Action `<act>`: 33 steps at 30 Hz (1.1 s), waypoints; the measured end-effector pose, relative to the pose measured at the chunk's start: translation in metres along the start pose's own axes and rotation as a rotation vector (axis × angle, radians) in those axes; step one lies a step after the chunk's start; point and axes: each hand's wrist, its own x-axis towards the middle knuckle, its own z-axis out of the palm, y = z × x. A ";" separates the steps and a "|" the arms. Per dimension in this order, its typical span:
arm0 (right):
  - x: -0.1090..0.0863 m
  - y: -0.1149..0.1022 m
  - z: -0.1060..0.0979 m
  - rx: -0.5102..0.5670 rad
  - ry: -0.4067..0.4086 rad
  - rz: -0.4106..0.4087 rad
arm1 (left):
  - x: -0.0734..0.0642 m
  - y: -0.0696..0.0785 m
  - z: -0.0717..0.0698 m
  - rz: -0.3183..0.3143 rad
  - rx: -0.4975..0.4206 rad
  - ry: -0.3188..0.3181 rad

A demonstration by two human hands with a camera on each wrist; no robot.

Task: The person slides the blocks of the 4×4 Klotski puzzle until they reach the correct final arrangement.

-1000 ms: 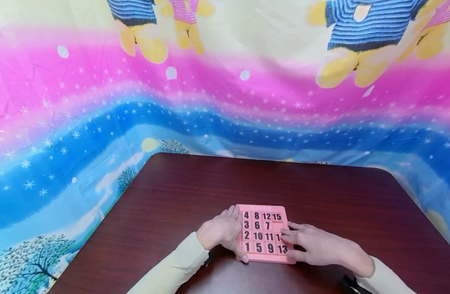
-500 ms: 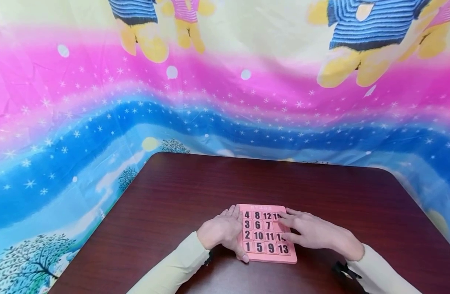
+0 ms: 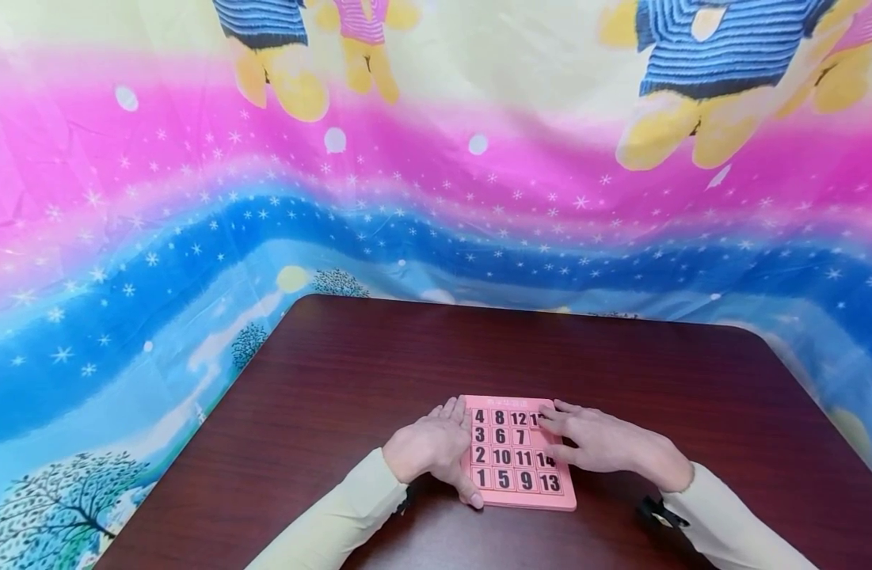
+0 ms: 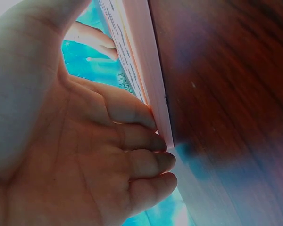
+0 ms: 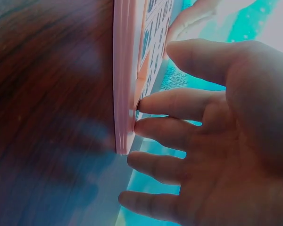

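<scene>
A pink number slide puzzle (image 3: 527, 500) lies flat on the table, its black-numbered tiles in rows. My left hand (image 3: 432, 445) rests along the puzzle's left edge, thumb at the near left corner. In the left wrist view its fingers (image 4: 146, 162) lie against the side of the frame. From the right, my right hand (image 3: 614, 443) reaches over the puzzle's edge, and a fingertip touches the top right tile (image 3: 535, 419), whose number is partly covered. An empty square (image 3: 539, 438) sits right of the 7 tile (image 3: 522, 437). The right wrist view shows the right fingers (image 5: 172, 104) extended.
The dark brown wooden table (image 3: 378, 356) has rounded far corners. Behind it hangs a colourful cloth (image 3: 421, 190) printed with bears, snowflakes and trees. Both forearms wear pale sleeves (image 3: 336, 507), and a black strap (image 3: 660, 513) shows near the right wrist.
My right hand has moved away from me along the puzzle's right side, from the 14 tile up to the 15 tile. The left hand has stayed in place.
</scene>
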 end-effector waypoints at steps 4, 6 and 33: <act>0.000 0.002 0.001 0.002 -0.004 0.004 | 0.000 0.000 0.000 -0.002 -0.001 -0.002; -0.001 0.002 0.002 0.005 -0.012 0.021 | 0.000 0.001 0.001 -0.003 -0.004 -0.002; -0.008 -0.006 -0.009 -0.033 -0.033 -0.117 | 0.000 0.000 -0.002 -0.005 -0.022 -0.014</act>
